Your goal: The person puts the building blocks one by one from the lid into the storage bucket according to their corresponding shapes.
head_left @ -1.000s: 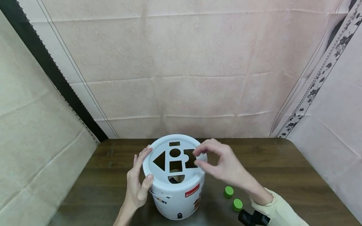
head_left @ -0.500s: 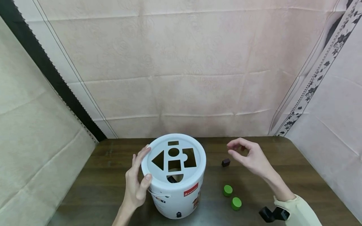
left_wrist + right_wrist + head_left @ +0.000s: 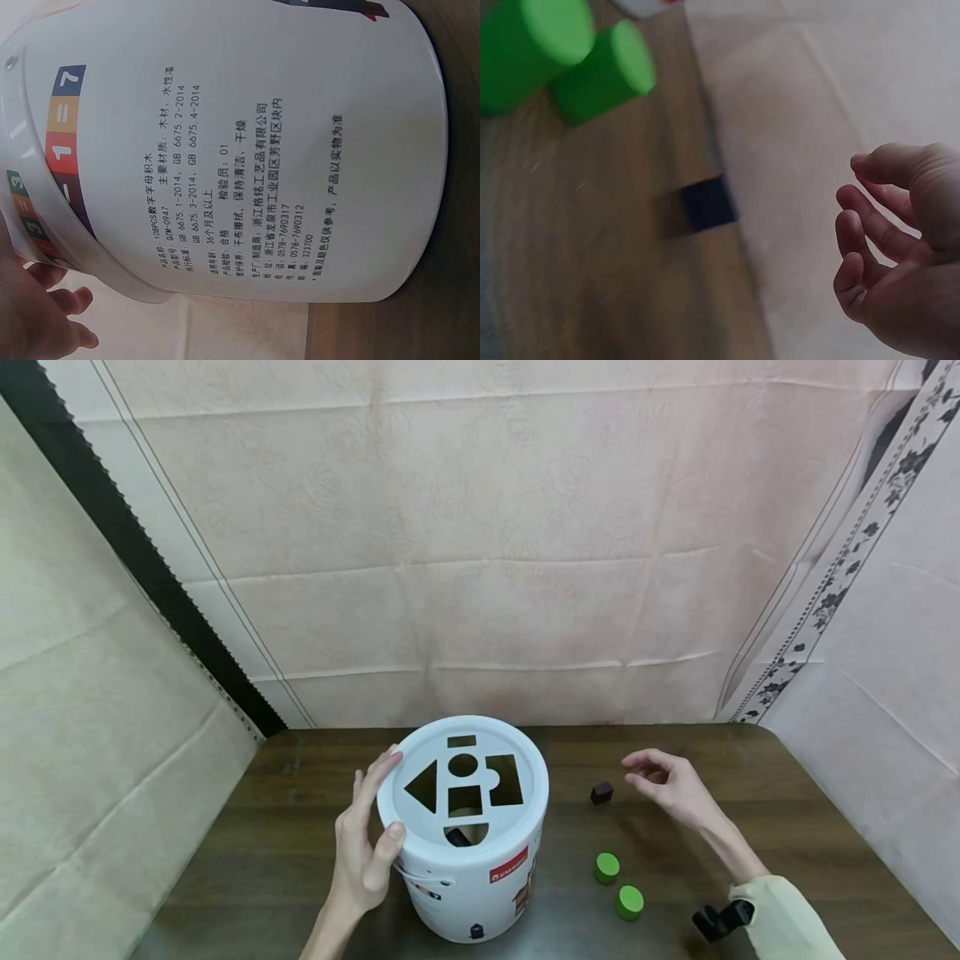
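Note:
A white shape-sorter bucket (image 3: 472,893) stands upright, its pale lid (image 3: 435,852) cut with several shaped holes. Against the lid's left rim rests my left hand (image 3: 360,852), thumb and fingers spread along the edge. Printed text covers the bucket wall (image 3: 300,150) in the left wrist view, where some fingers of the left hand (image 3: 37,315) show at lower left. My right hand (image 3: 671,785) hovers to the right of a small dark cube (image 3: 602,792), apart from it. Its fingers are loosely bent and hold nothing.
Two green cylinders (image 3: 607,868) (image 3: 629,902) stand on the brown wooden table (image 3: 300,843), right of the bucket. A pale cloth (image 3: 487,568) hangs behind the table, with more cloth at both sides. Something dark shows through the lid's front hole.
My right hand has moved from above the lid's right-hand hole out to the right, then slightly lower. The dark cube, hidden from view at first, now shows on the table. The left hand stays put.

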A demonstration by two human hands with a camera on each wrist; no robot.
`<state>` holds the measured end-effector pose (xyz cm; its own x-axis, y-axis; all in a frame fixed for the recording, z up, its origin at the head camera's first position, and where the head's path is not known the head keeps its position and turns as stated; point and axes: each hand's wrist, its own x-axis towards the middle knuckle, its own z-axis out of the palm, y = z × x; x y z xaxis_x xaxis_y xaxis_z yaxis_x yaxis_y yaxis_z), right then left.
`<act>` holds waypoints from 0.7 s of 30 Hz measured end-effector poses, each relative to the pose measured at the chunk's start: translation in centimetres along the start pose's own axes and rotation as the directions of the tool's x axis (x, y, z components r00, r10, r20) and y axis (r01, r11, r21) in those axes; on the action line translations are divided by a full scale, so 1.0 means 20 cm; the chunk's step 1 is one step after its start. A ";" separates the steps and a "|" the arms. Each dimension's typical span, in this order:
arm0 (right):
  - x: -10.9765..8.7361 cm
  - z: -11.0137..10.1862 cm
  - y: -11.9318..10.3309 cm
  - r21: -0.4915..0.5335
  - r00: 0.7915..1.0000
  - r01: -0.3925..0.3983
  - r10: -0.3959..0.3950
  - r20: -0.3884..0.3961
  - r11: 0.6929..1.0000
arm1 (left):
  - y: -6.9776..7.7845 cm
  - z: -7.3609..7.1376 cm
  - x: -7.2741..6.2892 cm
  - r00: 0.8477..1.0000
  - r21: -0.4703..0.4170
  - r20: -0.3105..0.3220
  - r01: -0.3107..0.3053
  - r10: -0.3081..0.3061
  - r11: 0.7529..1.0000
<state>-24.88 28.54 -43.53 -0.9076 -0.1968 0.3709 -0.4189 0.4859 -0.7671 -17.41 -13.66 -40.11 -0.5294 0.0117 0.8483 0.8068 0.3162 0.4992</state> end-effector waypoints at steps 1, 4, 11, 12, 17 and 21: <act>0.00 0.01 0.03 0.008 1.000 -0.017 0.017 0.003 1.000 | 0.00 0.00 0.00 1.000 0.000 0.000 0.000 0.000 1.000; 0.00 0.03 0.10 0.017 0.998 -0.053 0.052 0.018 0.998 | 0.00 0.00 0.00 1.000 0.000 0.000 0.001 -0.001 1.000; -0.01 0.08 0.20 -0.007 0.995 -0.082 0.083 0.048 0.997 | 0.00 0.00 0.00 1.000 0.000 0.003 -0.002 0.002 1.000; 0.00 0.09 0.21 -0.008 0.995 -0.080 0.080 0.051 0.997 | 0.00 0.00 0.00 1.000 0.000 0.003 -0.002 0.002 1.000; 0.01 0.11 0.24 -0.003 0.992 -0.098 0.098 0.074 0.995 | 0.00 0.00 0.00 1.000 0.002 0.006 0.001 -0.001 1.000; 0.01 0.13 0.26 -0.018 0.989 -0.108 0.109 0.099 0.994 | 0.00 0.00 0.00 1.000 0.005 0.004 0.002 -0.002 1.000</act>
<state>-27.35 28.83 -48.77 -0.9462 -0.2260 0.2315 -0.3181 0.5192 -0.7933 -17.43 -13.65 -40.05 -0.5317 0.0146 0.8468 0.8046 0.3210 0.4996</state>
